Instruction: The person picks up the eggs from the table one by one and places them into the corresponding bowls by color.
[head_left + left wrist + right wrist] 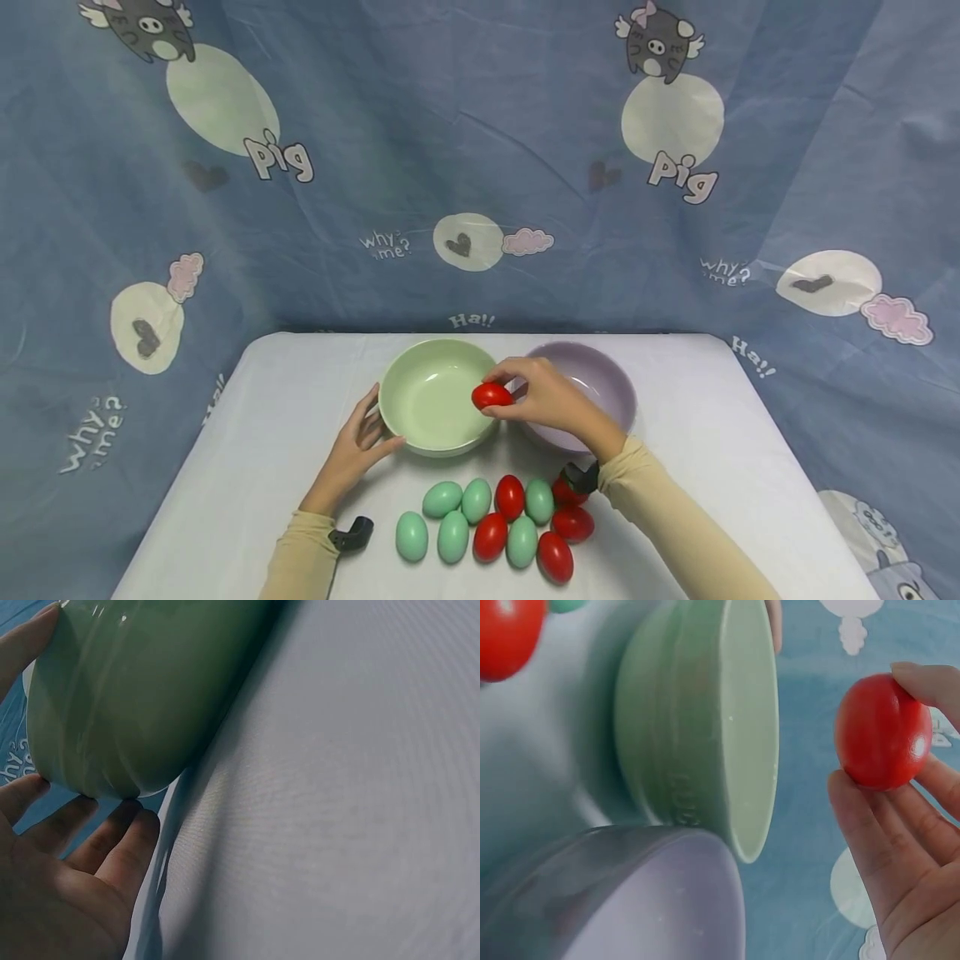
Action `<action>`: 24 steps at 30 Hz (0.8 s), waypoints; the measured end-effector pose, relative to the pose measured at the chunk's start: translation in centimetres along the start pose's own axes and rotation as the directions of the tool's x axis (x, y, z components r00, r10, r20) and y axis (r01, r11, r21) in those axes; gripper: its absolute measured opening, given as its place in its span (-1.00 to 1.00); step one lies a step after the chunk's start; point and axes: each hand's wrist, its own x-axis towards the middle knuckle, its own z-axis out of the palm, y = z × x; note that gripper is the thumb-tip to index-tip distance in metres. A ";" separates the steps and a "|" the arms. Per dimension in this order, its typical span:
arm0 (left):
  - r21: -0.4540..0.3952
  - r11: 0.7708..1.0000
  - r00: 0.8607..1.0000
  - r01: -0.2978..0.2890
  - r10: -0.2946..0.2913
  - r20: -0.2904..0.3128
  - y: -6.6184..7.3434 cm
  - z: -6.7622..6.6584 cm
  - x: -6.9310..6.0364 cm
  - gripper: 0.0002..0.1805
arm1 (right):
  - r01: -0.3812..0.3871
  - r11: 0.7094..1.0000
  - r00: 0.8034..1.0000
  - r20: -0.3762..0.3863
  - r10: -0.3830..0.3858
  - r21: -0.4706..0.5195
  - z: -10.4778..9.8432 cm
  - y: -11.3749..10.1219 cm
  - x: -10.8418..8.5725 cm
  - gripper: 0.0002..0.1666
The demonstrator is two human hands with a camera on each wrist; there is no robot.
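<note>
Between thumb and fingers, the right hand (551, 398) pinches a red egg (492, 395) above the right part of the green bowl's rim; the right wrist view shows the red egg (883, 732) clear of both bowls. The left hand (358, 446) touches the outer left side of the green bowl (435, 400), its fingers spread and nearly straight. In the left wrist view, fingertips of the left hand (75, 862) rest against the green bowl (135, 697). No egg shows inside the green bowl in the head view.
The purple bowl (611, 387) stands right of the green bowl, partly behind the right hand. Nearer the front, several green eggs (453, 536) and several red eggs (491, 537) lie grouped on the white table (285, 400). The right wrist's black strap overlaps one red egg.
</note>
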 end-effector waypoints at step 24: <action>-0.020 1.000 1.000 0.020 -0.020 0.001 0.1 -0.1 0.0 0.14 | -0.032 0.999 0.995 0.099 0.034 -0.021 2.0 -0.1 8.2 -0.54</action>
